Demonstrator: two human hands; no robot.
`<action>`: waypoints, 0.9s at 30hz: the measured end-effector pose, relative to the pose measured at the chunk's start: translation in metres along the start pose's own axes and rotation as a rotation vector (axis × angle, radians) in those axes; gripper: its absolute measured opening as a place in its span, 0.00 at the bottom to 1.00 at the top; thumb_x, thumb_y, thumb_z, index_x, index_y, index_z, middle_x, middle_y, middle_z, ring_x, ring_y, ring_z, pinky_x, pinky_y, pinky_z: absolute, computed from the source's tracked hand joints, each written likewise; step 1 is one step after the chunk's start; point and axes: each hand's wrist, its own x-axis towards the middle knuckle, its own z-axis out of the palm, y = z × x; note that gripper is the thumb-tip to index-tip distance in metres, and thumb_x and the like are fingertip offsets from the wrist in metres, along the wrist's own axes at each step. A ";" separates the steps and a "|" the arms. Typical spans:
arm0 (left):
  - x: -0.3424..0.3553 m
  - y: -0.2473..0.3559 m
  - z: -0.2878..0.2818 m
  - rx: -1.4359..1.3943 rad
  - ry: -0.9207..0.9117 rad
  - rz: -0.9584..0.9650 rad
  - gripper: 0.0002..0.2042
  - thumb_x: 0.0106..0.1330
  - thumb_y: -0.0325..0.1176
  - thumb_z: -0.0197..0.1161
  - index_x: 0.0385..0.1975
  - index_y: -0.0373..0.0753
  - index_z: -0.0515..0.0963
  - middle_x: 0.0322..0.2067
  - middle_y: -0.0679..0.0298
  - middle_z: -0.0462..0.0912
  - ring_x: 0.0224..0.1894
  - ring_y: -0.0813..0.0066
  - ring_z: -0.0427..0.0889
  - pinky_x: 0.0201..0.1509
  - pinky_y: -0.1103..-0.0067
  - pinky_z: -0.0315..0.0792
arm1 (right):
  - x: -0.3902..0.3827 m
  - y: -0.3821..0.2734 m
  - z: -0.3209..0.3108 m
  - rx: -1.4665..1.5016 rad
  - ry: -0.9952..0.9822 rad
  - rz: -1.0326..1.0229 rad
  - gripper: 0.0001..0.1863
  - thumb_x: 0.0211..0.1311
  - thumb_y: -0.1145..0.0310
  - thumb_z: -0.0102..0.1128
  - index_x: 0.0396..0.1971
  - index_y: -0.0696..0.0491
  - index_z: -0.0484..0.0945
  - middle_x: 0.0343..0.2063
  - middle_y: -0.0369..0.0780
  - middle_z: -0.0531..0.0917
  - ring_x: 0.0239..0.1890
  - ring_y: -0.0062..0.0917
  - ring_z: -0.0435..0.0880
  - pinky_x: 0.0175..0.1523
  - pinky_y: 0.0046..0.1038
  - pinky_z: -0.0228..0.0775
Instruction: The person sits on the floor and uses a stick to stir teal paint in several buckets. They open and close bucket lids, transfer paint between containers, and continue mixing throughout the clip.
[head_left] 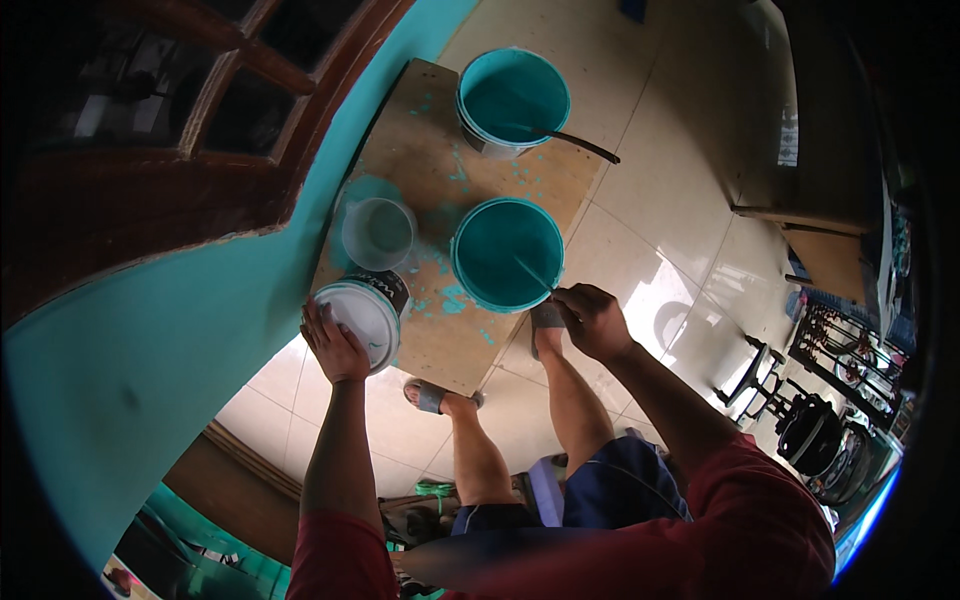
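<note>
My right hand pinches the end of a thin stick whose other end reaches into a bucket of teal paint. Beside it, my left hand grips a smaller paint tub by its edge, fingers over its pale round end face. This tub leans, and its dark label shows on the side away from me. Just beyond it stands a translucent plastic jug. Farther off is a second teal-coated bucket, with a dark handle sticking out over its rim.
The containers stand on a paint-spattered wooden board. A teal wall and a brown framed window border the left. Glossy tiles cover the floor. At right are a wooden piece of furniture and dark metal equipment.
</note>
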 end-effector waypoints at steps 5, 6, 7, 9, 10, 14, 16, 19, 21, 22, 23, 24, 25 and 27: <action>0.001 0.001 -0.002 -0.001 -0.015 -0.012 0.22 0.66 0.30 0.45 0.61 0.34 0.61 0.70 0.43 0.56 0.72 0.39 0.53 0.73 0.47 0.47 | -0.008 -0.039 -0.047 -0.038 0.050 -0.096 0.11 0.52 0.80 0.65 0.37 0.59 0.80 0.26 0.44 0.82 0.26 0.37 0.82 0.32 0.33 0.77; 0.001 0.001 -0.002 0.001 -0.025 -0.023 0.22 0.66 0.30 0.46 0.61 0.34 0.62 0.70 0.43 0.56 0.72 0.39 0.52 0.73 0.47 0.47 | -0.010 -0.044 -0.052 -0.040 0.066 -0.107 0.11 0.51 0.80 0.66 0.37 0.60 0.80 0.25 0.44 0.82 0.26 0.36 0.82 0.31 0.33 0.77; 0.002 0.001 -0.003 0.003 -0.035 -0.034 0.22 0.65 0.29 0.46 0.60 0.33 0.62 0.70 0.43 0.55 0.72 0.39 0.52 0.73 0.47 0.47 | -0.013 -0.047 -0.054 -0.049 0.050 -0.089 0.12 0.51 0.80 0.66 0.37 0.60 0.80 0.25 0.44 0.82 0.26 0.36 0.82 0.31 0.33 0.77; 0.002 0.001 -0.003 -0.012 -0.032 -0.030 0.23 0.64 0.29 0.47 0.60 0.33 0.62 0.70 0.43 0.55 0.73 0.40 0.52 0.73 0.48 0.47 | -0.016 -0.047 -0.052 -0.032 0.030 -0.070 0.11 0.51 0.81 0.66 0.37 0.60 0.80 0.25 0.44 0.82 0.26 0.37 0.83 0.30 0.33 0.77; 0.002 0.001 -0.003 -0.019 -0.030 -0.031 0.23 0.64 0.29 0.47 0.60 0.33 0.62 0.70 0.43 0.55 0.73 0.40 0.52 0.73 0.48 0.46 | -0.018 -0.045 -0.051 -0.044 -0.009 -0.049 0.11 0.51 0.81 0.66 0.36 0.60 0.80 0.26 0.45 0.83 0.26 0.37 0.83 0.30 0.32 0.77; 0.002 0.000 -0.002 -0.020 -0.023 -0.020 0.23 0.64 0.29 0.47 0.60 0.34 0.62 0.70 0.44 0.56 0.73 0.41 0.52 0.73 0.47 0.47 | -0.026 -0.037 -0.041 -0.004 -0.026 -0.003 0.11 0.51 0.82 0.66 0.36 0.61 0.80 0.25 0.45 0.82 0.24 0.37 0.82 0.28 0.32 0.74; 0.002 0.000 -0.002 -0.017 -0.018 -0.020 0.23 0.64 0.29 0.47 0.60 0.34 0.61 0.69 0.44 0.56 0.73 0.42 0.52 0.73 0.47 0.47 | -0.029 -0.035 -0.038 -0.003 -0.022 0.013 0.10 0.52 0.82 0.65 0.36 0.60 0.80 0.24 0.45 0.81 0.23 0.38 0.81 0.28 0.33 0.73; 0.002 0.000 -0.003 -0.009 -0.051 -0.041 0.23 0.63 0.29 0.47 0.60 0.34 0.61 0.70 0.44 0.55 0.73 0.42 0.52 0.73 0.47 0.47 | -0.025 -0.036 -0.036 -0.014 0.011 0.010 0.09 0.53 0.81 0.64 0.36 0.60 0.80 0.22 0.45 0.80 0.23 0.38 0.81 0.28 0.33 0.73; 0.002 0.001 -0.004 -0.010 -0.056 -0.041 0.23 0.63 0.29 0.48 0.60 0.34 0.61 0.70 0.45 0.55 0.73 0.42 0.52 0.73 0.47 0.47 | -0.018 -0.039 -0.038 0.017 -0.048 0.086 0.09 0.53 0.81 0.63 0.36 0.60 0.80 0.22 0.45 0.80 0.23 0.38 0.81 0.28 0.33 0.73; 0.003 0.001 -0.004 -0.004 -0.060 -0.046 0.23 0.63 0.29 0.48 0.60 0.35 0.62 0.70 0.45 0.55 0.73 0.42 0.52 0.73 0.47 0.47 | -0.013 -0.042 -0.041 0.007 -0.014 0.098 0.08 0.53 0.81 0.63 0.35 0.60 0.80 0.22 0.45 0.80 0.23 0.38 0.81 0.28 0.33 0.73; 0.004 0.001 -0.004 -0.012 -0.054 -0.042 0.23 0.63 0.29 0.48 0.60 0.34 0.61 0.70 0.45 0.55 0.73 0.42 0.52 0.73 0.47 0.47 | -0.008 -0.045 -0.046 0.002 0.024 0.109 0.08 0.53 0.81 0.63 0.35 0.60 0.81 0.22 0.45 0.80 0.23 0.38 0.81 0.28 0.32 0.73; 0.004 0.001 -0.004 -0.013 -0.054 -0.044 0.24 0.63 0.28 0.48 0.60 0.34 0.61 0.70 0.45 0.55 0.73 0.43 0.52 0.73 0.47 0.46 | -0.003 -0.049 -0.052 -0.002 0.058 0.122 0.07 0.53 0.82 0.63 0.34 0.60 0.81 0.22 0.45 0.80 0.23 0.38 0.81 0.28 0.32 0.73; 0.003 0.001 -0.005 -0.010 -0.054 -0.050 0.24 0.63 0.28 0.48 0.60 0.34 0.61 0.70 0.45 0.55 0.73 0.43 0.52 0.73 0.47 0.46 | 0.004 -0.052 -0.058 0.012 0.117 0.158 0.05 0.55 0.82 0.62 0.33 0.61 0.82 0.23 0.46 0.81 0.22 0.36 0.81 0.28 0.29 0.72; 0.003 0.001 -0.004 -0.016 -0.060 -0.058 0.24 0.63 0.29 0.48 0.61 0.34 0.61 0.70 0.45 0.55 0.73 0.43 0.52 0.73 0.47 0.46 | 0.023 -0.055 -0.069 0.133 0.301 0.233 0.05 0.59 0.81 0.61 0.34 0.63 0.82 0.22 0.42 0.82 0.20 0.26 0.79 0.27 0.25 0.69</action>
